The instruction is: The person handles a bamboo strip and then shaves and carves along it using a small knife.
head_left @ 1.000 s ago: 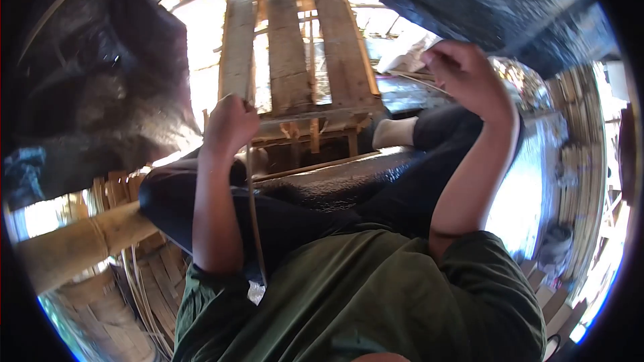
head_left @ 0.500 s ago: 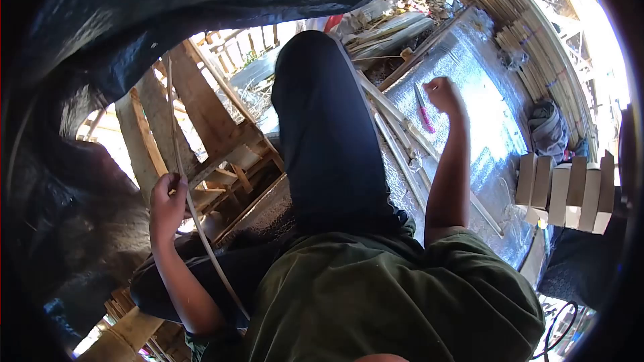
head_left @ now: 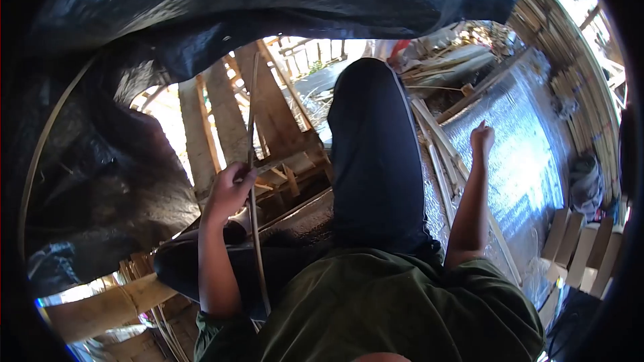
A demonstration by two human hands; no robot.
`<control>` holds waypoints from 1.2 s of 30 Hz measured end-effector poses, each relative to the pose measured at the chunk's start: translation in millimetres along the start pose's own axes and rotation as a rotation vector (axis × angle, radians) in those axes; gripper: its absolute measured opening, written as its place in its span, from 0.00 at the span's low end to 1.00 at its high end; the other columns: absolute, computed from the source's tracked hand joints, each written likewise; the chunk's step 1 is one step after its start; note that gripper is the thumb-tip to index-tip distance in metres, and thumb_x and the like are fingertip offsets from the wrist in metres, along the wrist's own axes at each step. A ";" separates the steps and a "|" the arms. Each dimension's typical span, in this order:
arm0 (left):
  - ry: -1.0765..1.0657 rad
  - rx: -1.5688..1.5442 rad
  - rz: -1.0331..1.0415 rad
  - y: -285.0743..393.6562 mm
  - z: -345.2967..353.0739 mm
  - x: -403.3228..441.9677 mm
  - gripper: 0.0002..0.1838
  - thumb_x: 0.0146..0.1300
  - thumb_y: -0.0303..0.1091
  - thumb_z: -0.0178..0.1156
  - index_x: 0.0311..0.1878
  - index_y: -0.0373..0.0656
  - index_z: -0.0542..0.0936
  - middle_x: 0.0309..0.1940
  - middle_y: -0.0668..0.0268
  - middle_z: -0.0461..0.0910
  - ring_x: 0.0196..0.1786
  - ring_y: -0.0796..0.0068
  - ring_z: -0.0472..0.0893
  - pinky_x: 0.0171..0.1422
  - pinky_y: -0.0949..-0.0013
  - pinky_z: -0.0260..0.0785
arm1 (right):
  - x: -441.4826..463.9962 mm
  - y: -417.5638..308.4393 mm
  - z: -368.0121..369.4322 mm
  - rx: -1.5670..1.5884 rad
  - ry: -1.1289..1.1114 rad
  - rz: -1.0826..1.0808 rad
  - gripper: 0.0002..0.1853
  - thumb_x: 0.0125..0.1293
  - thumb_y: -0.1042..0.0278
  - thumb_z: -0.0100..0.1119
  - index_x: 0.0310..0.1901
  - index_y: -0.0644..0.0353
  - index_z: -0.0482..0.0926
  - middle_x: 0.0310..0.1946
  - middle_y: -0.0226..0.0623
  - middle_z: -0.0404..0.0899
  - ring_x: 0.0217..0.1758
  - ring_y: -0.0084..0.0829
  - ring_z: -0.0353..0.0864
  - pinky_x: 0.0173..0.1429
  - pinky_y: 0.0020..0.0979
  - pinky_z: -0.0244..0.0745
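A long thin wooden strip (head_left: 255, 234) runs upright through my left hand (head_left: 231, 191), whose fingers are closed round it. Its lower end reaches my shirt and its upper end crosses the wooden slats (head_left: 265, 100). My right hand (head_left: 482, 137) is raised over the shiny silver sheet (head_left: 516, 181) on the right, its fingers closed; whatever they hold, if anything, is too small to make out. My bent knee (head_left: 369, 107) stands between the two hands.
Dark plastic sheeting (head_left: 268, 0) hangs across the top and left. Long poles (head_left: 496, 228) lie beside my leg. Wooden blocks (head_left: 580, 248) stand at the right, near a grey bundle (head_left: 585, 184). Stacked strips (head_left: 583, 107) line the right edge. A thick bamboo pole (head_left: 111, 305) lies lower left.
The view has turned, and my knee has come up between my hands. My right hand has moved down over the silver sheet. The pink-handled knife seen beside it earlier no longer shows.
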State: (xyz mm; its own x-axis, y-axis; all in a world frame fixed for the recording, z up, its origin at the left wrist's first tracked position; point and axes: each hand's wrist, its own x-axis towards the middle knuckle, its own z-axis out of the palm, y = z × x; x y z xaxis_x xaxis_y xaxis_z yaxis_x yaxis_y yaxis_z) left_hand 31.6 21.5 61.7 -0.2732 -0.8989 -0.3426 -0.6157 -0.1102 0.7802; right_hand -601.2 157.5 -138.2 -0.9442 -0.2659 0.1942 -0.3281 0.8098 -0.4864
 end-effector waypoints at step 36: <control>-0.062 -0.830 -0.032 8.8 -75.3 -0.9 0.22 0.80 0.45 0.39 0.60 0.36 0.71 0.27 0.68 0.72 0.25 0.79 0.75 0.31 0.72 0.76 | -323.0 -534.7 -89.3 0.677 -1.529 -0.935 0.21 0.68 0.65 0.63 0.22 0.54 0.62 0.17 0.28 0.71 0.20 0.22 0.81 0.25 0.27 0.73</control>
State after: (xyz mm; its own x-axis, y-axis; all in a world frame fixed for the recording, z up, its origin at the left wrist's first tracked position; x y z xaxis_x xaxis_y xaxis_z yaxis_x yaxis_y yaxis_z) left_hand 82.1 -10.6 108.3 -0.3205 -0.8675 -0.3804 0.1150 -0.4342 0.8935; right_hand -118.2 -142.9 135.1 0.4215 -0.9041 -0.0698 -0.2702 -0.0518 -0.9614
